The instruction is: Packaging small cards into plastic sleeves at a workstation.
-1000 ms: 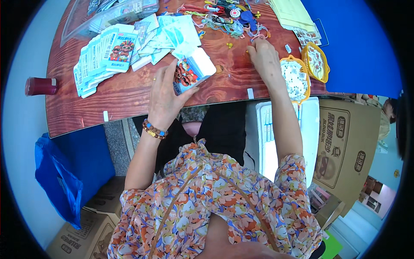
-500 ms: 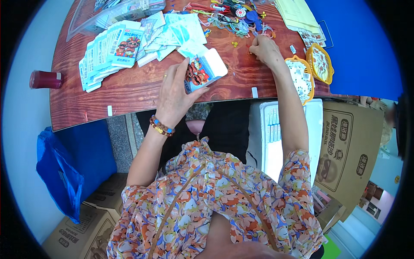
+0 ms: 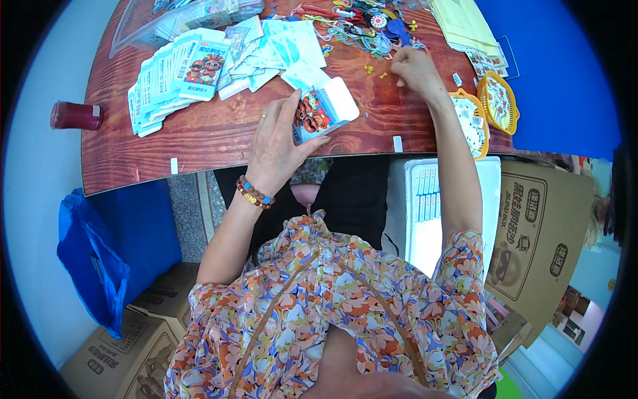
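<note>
My left hand (image 3: 274,136) is closed around a small blue-and-white printed carton (image 3: 317,113). The carton is tilted, and its white end flap stands out toward the right. My right hand (image 3: 417,72) hovers at or just above the table, at the near edge of a heap of small colourful trinkets and cords (image 3: 372,33). Its fingers are curled inward, and whatever they hold, if anything, is hidden. Two tiny yellow pieces (image 3: 369,69) lie just left of these fingers. Flat cartons (image 3: 166,80) are fanned out at the left, beside loose pale-blue packets (image 3: 286,46).
A clear plastic bin (image 3: 143,30) stands at the far left, and a dark red jar (image 3: 76,116) at the left edge. Two yellow baskets (image 3: 483,143) with small pieces sit right of my right forearm. Below are a white foam box (image 3: 490,193), brown cardboard boxes (image 3: 531,226) and a blue bag (image 3: 93,266).
The view has shifted slightly. My right hand's fingers have drawn in a little, and a second yellow piece now shows beside them. My left hand keeps the carton in the same hold.
</note>
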Available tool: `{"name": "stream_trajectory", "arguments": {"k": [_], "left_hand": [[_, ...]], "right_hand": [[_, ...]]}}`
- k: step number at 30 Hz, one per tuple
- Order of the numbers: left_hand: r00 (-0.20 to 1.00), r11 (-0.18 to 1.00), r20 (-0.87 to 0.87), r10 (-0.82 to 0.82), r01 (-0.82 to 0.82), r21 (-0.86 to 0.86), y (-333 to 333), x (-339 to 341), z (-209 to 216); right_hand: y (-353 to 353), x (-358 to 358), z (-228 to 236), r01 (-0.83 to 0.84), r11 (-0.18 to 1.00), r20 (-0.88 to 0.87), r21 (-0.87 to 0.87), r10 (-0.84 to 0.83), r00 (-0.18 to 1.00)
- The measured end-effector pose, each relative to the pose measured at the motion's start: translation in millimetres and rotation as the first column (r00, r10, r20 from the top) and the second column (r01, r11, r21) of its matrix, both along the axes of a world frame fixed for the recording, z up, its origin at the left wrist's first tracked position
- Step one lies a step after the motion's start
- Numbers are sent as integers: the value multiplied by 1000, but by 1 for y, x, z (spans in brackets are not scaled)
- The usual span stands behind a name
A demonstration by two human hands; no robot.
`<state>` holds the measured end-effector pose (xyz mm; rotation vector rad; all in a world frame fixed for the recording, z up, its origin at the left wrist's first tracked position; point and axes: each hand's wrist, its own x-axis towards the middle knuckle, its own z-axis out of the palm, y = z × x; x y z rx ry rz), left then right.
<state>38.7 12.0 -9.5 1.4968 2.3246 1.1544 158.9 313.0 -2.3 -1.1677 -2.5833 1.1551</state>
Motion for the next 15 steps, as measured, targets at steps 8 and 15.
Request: {"name": "stream_trajectory", "arguments": {"k": [8,15], "left_hand": [[997,999,66,-30,27,41,4,-2,5],[998,995,3,-59,58,82,10,7,5]], "right_hand": [[-94,30,80,-35,987,-774,-158,-102,625],[-131,34,79,124,985,-876,119,46,480]]}}
